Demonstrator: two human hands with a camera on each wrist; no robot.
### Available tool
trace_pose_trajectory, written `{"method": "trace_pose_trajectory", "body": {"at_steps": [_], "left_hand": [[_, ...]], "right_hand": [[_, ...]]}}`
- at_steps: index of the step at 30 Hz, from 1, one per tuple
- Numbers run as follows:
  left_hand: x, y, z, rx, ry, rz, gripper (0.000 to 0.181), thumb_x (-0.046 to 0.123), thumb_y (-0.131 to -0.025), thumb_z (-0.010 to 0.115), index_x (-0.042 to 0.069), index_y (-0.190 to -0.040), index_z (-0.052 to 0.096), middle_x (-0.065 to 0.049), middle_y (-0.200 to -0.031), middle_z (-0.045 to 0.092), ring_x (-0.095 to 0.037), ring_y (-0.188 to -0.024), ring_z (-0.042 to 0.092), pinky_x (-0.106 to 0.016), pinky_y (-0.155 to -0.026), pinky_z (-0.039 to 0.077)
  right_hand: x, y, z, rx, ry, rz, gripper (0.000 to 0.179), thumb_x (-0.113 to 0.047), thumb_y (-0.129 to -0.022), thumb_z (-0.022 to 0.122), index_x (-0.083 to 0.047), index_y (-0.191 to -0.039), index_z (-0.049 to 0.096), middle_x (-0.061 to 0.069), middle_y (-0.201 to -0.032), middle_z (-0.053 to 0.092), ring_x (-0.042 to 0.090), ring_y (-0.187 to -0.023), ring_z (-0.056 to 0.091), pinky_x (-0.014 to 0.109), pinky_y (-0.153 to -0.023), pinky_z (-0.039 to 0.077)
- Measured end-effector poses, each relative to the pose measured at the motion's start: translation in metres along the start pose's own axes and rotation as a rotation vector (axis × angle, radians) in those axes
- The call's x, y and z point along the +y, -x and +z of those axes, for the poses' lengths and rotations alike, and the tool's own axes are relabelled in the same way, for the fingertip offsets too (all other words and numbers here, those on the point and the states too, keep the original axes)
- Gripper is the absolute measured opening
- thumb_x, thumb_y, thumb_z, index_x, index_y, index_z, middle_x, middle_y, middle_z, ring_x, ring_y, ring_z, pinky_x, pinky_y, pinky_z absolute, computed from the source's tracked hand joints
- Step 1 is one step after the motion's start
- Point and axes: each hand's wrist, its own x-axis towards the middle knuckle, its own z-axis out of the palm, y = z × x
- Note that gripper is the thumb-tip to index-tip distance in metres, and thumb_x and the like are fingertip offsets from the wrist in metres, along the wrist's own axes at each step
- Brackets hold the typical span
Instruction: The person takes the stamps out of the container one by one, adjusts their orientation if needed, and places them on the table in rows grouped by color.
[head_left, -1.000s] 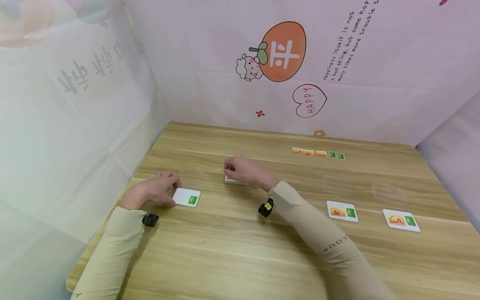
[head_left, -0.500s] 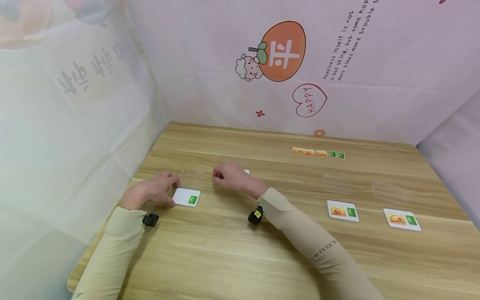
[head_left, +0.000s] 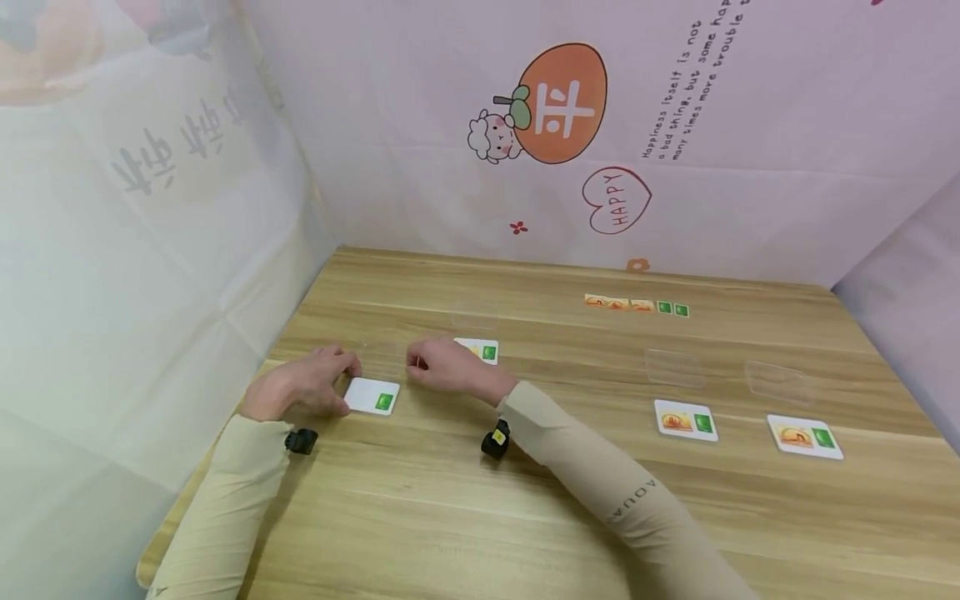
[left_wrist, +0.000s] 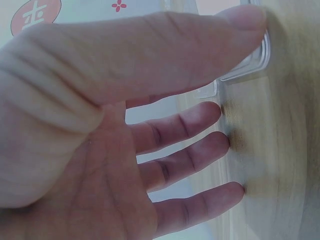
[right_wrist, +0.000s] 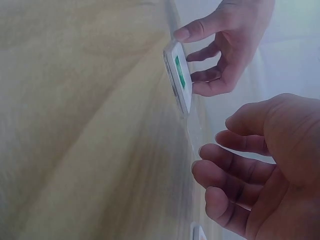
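Note:
My left hand [head_left: 307, 383] grips the left end of a clear-edged case with a white insert [head_left: 367, 396], thumb at its near corner and index finger at the far one. A small green picture [head_left: 383, 402] lies at its right end. In the left wrist view the other fingers [left_wrist: 190, 150] reach down to the tabletop. My right hand [head_left: 450, 365], fingers loosely bent with nothing seen between them, is over the table right of that case. A transparent cover [head_left: 381, 357] lies behind the case. Another white case [head_left: 487, 351] is partly hidden behind my right hand.
Two cases with orange and green pictures, one left [head_left: 686, 420] and one right [head_left: 806, 437], lie at the right, with clear covers [head_left: 675, 368] behind them. Another cover [head_left: 474, 314] lies mid-table. A row of small pictures [head_left: 630, 305] lies near the printed wall sheet [head_left: 420, 167].
My right hand has moved left and slightly nearer, away from the middle case, uncovering its green picture. My left hand has stayed on its case.

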Motion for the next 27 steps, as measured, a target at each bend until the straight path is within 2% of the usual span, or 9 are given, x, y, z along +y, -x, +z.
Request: {"method": "trace_pose_trajectory", "body": {"at_steps": [14, 21, 27], "left_hand": [[-0.004, 0.000, 0.001, 0.010, 0.008, 0.003, 0.045, 0.020, -0.078, 0.080, 0.015, -0.115, 0.056, -0.014, -0.127, 0.049, -0.030, -0.112, 0.047, -0.051, -0.091, 0.044], [-0.003, 0.000, 0.001, -0.005, 0.024, -0.009, 0.044, 0.020, -0.079, 0.079, 0.016, -0.116, 0.055, -0.014, -0.129, 0.048, -0.030, -0.112, 0.046, -0.051, -0.090, 0.044], [-0.001, 0.000, 0.000, -0.013, 0.024, -0.017, 0.045, 0.021, -0.079, 0.079, 0.016, -0.117, 0.055, -0.016, -0.131, 0.047, -0.032, -0.115, 0.046, -0.053, -0.092, 0.044]], "right_hand": [[-0.012, -0.003, 0.018, -0.021, -0.025, 0.006, 0.009, -0.020, -0.098, 0.057, -0.015, -0.097, 0.065, -0.004, -0.085, 0.064, 0.008, -0.073, 0.054, 0.018, -0.064, 0.044], [-0.016, -0.005, 0.027, -0.030, -0.008, -0.003, 0.011, -0.028, -0.097, 0.060, -0.017, -0.097, 0.064, -0.007, -0.082, 0.063, 0.006, -0.070, 0.054, 0.018, -0.061, 0.043], [-0.020, -0.004, 0.030, -0.034, 0.004, 0.013, 0.014, -0.031, -0.096, 0.062, -0.017, -0.100, 0.061, -0.006, -0.086, 0.064, 0.007, -0.069, 0.055, 0.019, -0.059, 0.042]]}}
